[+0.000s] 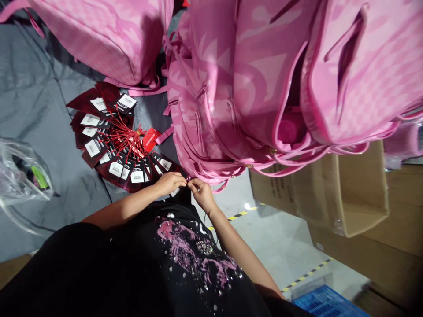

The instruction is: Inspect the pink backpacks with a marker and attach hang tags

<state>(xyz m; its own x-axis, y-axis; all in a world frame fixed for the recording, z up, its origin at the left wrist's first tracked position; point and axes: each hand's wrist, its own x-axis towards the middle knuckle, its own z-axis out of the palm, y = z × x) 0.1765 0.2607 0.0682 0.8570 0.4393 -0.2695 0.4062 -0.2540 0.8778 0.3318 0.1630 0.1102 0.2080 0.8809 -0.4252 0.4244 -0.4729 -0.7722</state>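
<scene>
My left hand (pixel 172 183) and my right hand (pixel 200 193) meet at the near edge of the grey-covered table, fingertips pinched close together. What they pinch is too small to make out; a dark tag with a white label hangs partly hidden just below my left hand. Left of them, a fan of dark red and black tags (pixel 115 168) with white barcode labels lies on the table, their red strings (pixel 127 135) gathered at the centre beside a red card (pixel 150 139). Pink patterned backpacks (pixel 211 101) are piled just beyond my hands.
Another pink backpack (pixel 109 39) lies at the upper left. A clear plastic bag (pixel 23 171) with a green item sits on the table (pixel 29 101) at far left. To the right are an open cardboard box (pixel 317 193), more cartons (pixel 373 259) and a blue crate (pixel 327 304) below.
</scene>
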